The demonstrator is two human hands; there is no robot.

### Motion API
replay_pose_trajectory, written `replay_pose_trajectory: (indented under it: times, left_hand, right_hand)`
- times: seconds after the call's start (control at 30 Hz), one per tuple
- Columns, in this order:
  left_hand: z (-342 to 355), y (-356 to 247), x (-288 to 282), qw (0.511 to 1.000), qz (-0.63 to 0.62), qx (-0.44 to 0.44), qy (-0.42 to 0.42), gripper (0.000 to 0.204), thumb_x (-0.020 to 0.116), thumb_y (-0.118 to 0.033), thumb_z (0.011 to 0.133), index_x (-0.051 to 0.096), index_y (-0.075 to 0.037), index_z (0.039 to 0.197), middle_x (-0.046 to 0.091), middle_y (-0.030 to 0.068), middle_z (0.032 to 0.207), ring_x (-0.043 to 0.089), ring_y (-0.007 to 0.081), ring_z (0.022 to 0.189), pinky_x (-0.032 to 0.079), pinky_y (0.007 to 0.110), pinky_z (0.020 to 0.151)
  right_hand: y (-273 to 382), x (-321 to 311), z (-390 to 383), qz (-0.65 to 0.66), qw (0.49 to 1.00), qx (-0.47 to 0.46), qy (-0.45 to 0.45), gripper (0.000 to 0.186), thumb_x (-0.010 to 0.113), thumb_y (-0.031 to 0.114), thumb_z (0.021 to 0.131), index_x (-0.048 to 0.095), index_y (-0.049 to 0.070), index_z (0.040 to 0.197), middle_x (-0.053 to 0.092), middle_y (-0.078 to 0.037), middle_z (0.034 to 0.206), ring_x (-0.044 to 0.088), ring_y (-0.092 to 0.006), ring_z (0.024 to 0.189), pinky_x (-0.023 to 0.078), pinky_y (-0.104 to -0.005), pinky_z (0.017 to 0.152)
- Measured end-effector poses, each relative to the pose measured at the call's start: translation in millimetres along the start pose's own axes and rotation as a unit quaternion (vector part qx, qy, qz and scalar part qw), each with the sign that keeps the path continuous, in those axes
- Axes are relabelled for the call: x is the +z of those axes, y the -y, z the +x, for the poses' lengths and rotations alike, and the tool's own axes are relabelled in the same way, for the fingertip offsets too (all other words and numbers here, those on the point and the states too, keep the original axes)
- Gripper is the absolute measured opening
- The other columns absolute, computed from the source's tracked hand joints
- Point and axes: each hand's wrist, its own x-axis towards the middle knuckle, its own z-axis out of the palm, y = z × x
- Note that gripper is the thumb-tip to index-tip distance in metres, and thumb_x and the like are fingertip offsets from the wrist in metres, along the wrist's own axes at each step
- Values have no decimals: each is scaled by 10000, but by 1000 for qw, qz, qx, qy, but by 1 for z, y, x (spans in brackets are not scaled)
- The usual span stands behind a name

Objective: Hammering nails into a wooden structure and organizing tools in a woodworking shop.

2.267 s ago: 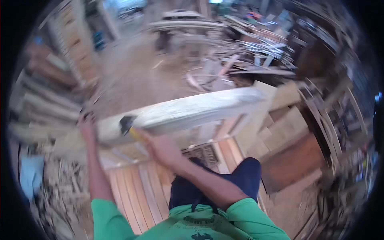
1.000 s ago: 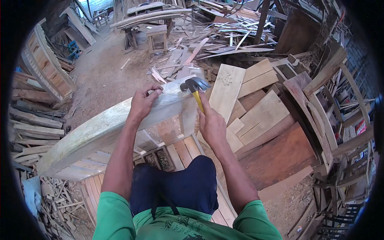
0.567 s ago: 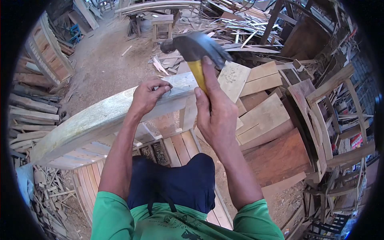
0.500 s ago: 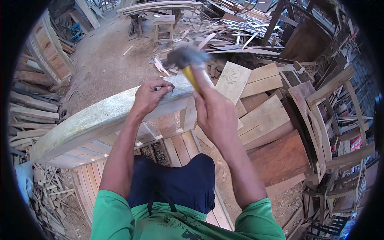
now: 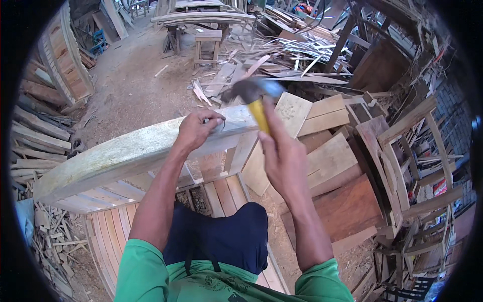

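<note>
My left hand (image 5: 195, 132) rests on the top face of a long curved wooden beam (image 5: 118, 144), fingers pinched on a thin dark nail (image 5: 223, 121) near the beam's right end. In my right hand (image 5: 286, 158) is a claw hammer (image 5: 258, 115) with a yellow grip, raised over that end just right of the nail. Motion blurs the hammer's head. Beneath the beam, pale upright slats join it to a slatted wooden seat (image 5: 108, 226), which my legs partly cover.
Loose boards (image 5: 327, 158) lie stacked at the right, with wooden frames (image 5: 407, 133) beyond them. Scrap wood (image 5: 297, 55) is heaped at the far right. A small wooden stool (image 5: 207, 45) stands ahead. Timber (image 5: 43, 138) is piled at the left.
The hammer has moved right and lower, nearer the beam. My left hand keeps its pinch on the nail. The whole view has tilted slightly, showing more of the far floor.
</note>
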Motion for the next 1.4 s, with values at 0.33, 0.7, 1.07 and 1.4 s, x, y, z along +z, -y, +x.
replay_pose_trajectory:
  times: [0.33, 0.7, 1.07, 1.4]
  left_hand:
    - [8, 5, -11, 931, -303, -64, -191, 457, 549, -439, 1045, 727, -23, 1112, 539, -28, 730, 396, 42, 605, 307, 224, 549]
    - [9, 6, -6, 930, -317, -71, -171, 297, 479, -96, 851, 660, -7, 1070, 607, 30, 863, 467, 81, 685, 385, 243, 643]
    - [-11, 29, -64, 978, -174, -60, -96, 368, 491, -39, 858, 730, -13, 1136, 728, 103, 1132, 653, 190, 1017, 473, 294, 942]
    - [-30, 40, -72, 980, 90, 175, -4, 76, 579, 2, 895, 629, -12, 949, 633, 182, 1101, 601, 400, 1048, 479, 461, 932]
  right_hand:
    - [0, -2, 3, -153, 985, -26, 70, 614, 576, 116, 988, 367, 181, 1562, 639, -255, 754, 686, -379, 719, 521, -475, 669]
    - [40, -26, 15, 183, 940, -35, -285, 544, 555, 93, 1018, 409, 81, 1542, 699, -155, 935, 603, -108, 648, 480, -286, 542]
    - [34, -20, -5, 78, 990, -30, -112, 606, 557, 88, 1004, 375, 171, 1576, 704, -222, 1144, 710, -282, 791, 538, -385, 667]
    - [-18, 30, -32, -116, 985, 25, 126, 634, 573, 77, 990, 373, 234, 1571, 712, -203, 932, 691, -271, 712, 519, -409, 653]
